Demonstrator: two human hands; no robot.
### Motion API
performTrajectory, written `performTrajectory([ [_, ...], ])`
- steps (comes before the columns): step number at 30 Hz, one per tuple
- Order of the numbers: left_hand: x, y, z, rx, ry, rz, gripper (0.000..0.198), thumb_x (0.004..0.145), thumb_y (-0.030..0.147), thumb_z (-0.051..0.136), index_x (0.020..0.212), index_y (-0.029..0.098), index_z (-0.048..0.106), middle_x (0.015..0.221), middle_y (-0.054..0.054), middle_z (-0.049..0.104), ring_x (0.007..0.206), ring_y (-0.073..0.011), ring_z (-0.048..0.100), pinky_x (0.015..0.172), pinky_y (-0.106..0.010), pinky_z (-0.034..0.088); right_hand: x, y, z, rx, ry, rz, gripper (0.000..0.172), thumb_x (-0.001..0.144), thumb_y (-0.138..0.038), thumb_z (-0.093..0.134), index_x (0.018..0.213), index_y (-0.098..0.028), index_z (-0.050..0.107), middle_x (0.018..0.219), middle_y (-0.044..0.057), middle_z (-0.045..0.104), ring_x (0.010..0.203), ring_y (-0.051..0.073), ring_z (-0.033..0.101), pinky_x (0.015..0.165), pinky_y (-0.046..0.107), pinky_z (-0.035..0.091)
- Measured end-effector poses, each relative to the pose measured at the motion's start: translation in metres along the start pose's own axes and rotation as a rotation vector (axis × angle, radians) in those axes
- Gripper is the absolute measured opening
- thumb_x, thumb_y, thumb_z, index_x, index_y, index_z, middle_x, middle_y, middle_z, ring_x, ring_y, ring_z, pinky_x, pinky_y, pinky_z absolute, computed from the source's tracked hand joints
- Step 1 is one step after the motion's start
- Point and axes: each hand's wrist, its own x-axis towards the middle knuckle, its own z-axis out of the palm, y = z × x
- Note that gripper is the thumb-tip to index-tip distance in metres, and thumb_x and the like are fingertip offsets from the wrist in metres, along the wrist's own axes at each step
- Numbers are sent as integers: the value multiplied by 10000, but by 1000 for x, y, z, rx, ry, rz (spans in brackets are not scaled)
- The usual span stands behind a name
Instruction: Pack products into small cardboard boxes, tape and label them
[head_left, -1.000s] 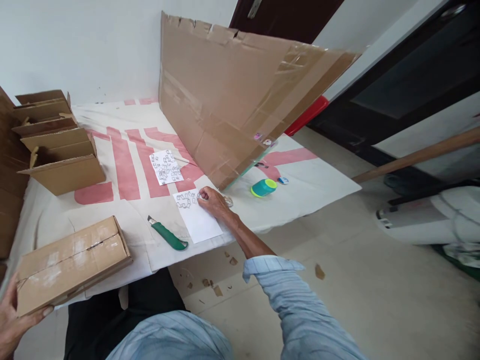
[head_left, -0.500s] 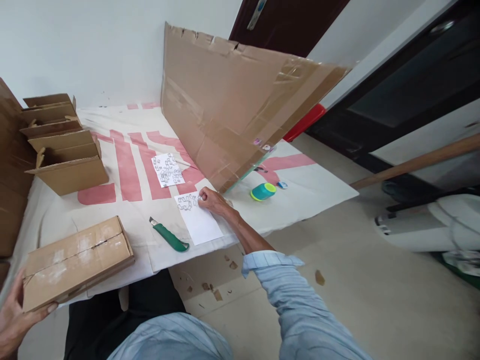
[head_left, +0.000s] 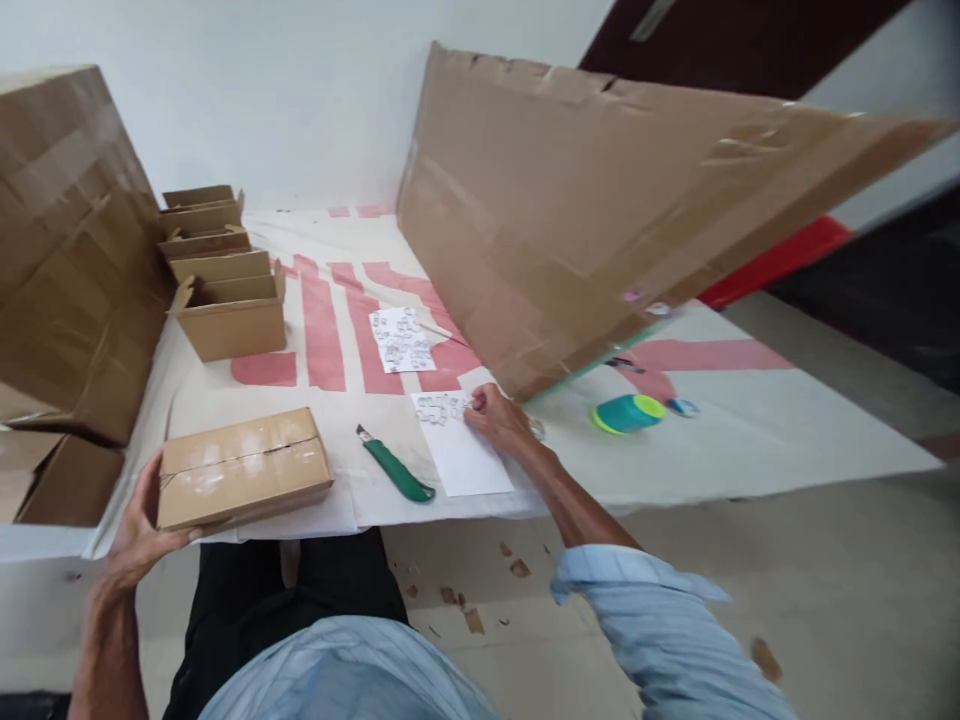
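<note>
My left hand grips the left end of a closed cardboard box at the table's front edge, thumb along its near side. With fingers pinched, my right hand rests at the upper right of a white sheet that has small outlined shapes along its top. Whatever is between those fingertips is too small to make out. Left of that sheet lies a green utility knife, some blade showing. Behind it is a second paper covered with similar small shapes.
Open cardboard boxes stand in a row at the left, beside a large carton. A big cardboard panel stands across the table's right half. Right of my hand are a teal-and-yellow cylinder and a small blue-white item.
The view has swung left, so everything appears further right and more of the large carton shows. The box's left end sits slightly higher in view. My right hand stays pinched at the sheet.
</note>
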Motion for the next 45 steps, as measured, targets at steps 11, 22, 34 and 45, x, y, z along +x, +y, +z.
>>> performTrajectory([
  [11, -9, -11, 1, -228, -63, 132, 1118, 464, 402, 1078, 1426, 269, 524, 1539, -181, 566, 1489, -406, 503, 1148, -476, 512, -31, -30, -14, 40, 286, -126, 142, 826, -261, 535, 956, -235, 585, 923, 92, 650, 804, 248, 606, 840, 420, 512],
  [22, -8, 11, -6, -176, -109, 109, 862, 538, 400, 1047, 1224, 262, 544, 1601, -178, 491, 1453, -376, 527, 1109, -455, 507, -151, -189, 29, 682, -222, -528, 190, 1009, -385, 591, 1137, -283, 687, 1102, 71, 707, 932, 234, 700, 802, 379, 607],
  [34, -10, 10, -10, -227, -166, 111, 579, 718, 489, 938, 1175, 245, 679, 1605, -134, 492, 1444, -393, 514, 1059, -429, 534, -181, -201, 43, 733, -199, -581, 269, 1073, -356, 473, 1204, -218, 664, 1102, 97, 732, 1006, 250, 699, 871, 378, 591],
  [45, -1, 21, -9, -350, -93, 89, 502, 610, 332, 994, 1027, 218, 740, 1439, -127, 632, 1308, -341, 595, 1007, -367, 548, -165, -165, 45, 484, -1, -576, 218, 1002, -308, 616, 1188, -220, 690, 1116, 130, 719, 1077, 303, 699, 956, 486, 603],
])
